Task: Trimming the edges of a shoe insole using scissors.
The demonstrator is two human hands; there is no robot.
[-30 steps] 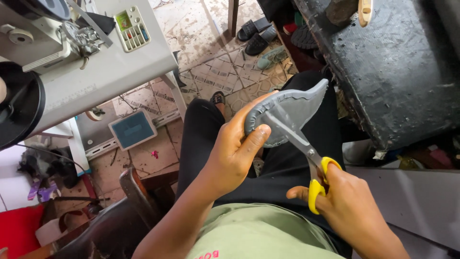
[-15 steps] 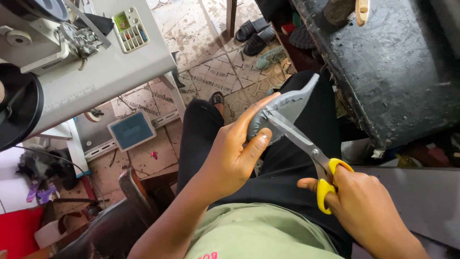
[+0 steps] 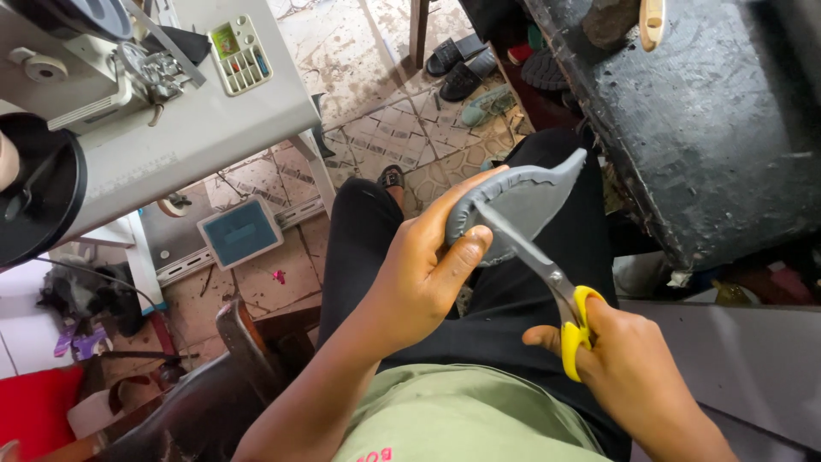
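Note:
My left hand (image 3: 423, 269) grips a grey, curved shoe-sole-shaped piece (image 3: 522, 201) over my lap, thumb on its near face and fingers behind its left edge. My right hand (image 3: 629, 368) holds yellow-handled scissors (image 3: 547, 278); fingers fill the yellow loops. The metal blades point up and left, and their tips lie on the grey piece near my left thumb. Black trousers and a green shirt show beneath both hands.
A grey industrial sewing machine (image 3: 137, 94) with a keypad panel stands at the upper left. A dark, worn tabletop (image 3: 701, 120) fills the upper right. Sandals (image 3: 457, 64) lie on the tiled floor ahead. A blue foot pedal (image 3: 241, 233) sits below the machine.
The grey piece has turned slightly in my left hand, and the scissors have slid a little to the right, blades staying against the piece.

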